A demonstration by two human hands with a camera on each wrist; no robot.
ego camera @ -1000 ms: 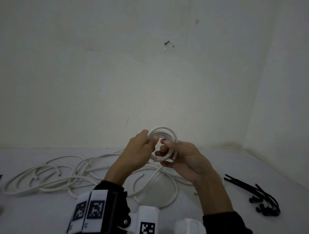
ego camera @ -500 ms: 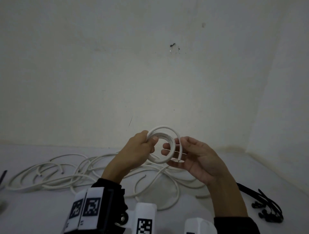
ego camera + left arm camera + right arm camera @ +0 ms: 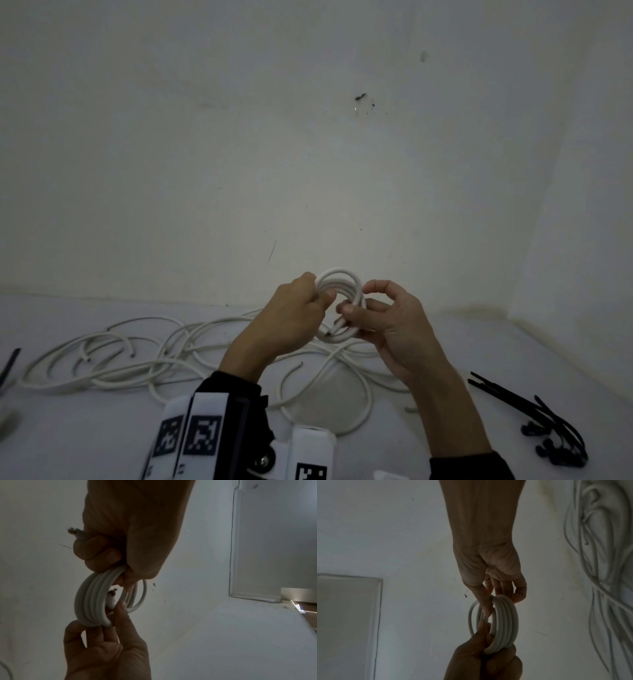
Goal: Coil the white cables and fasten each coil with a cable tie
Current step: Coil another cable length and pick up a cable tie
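Observation:
I hold a small coil of white cable [image 3: 342, 284] in the air between both hands, above the table. My left hand [image 3: 301, 305] grips the coil's left side in a fist; a cut cable end pokes out past its fingers [image 3: 96, 550]. My right hand [image 3: 373, 308] pinches the coil's right side between thumb and fingers. The coil [image 3: 92, 599] has several turns, and a second cut end sits inside the ring. In the right wrist view the coil [image 3: 503, 622] hangs between the fingertips [image 3: 486, 605] and my left fist below.
A tangle of loose white cables [image 3: 144, 356] spreads over the white table at the left and centre. A bunch of black cable ties [image 3: 534, 418] lies at the right. Another dark tie [image 3: 8, 366] shows at the far left edge. A wall stands close behind.
My right hand opened half a second ago with the last turn loose; now its thumb and fingers pinch the coil again and the turns lie tight together.

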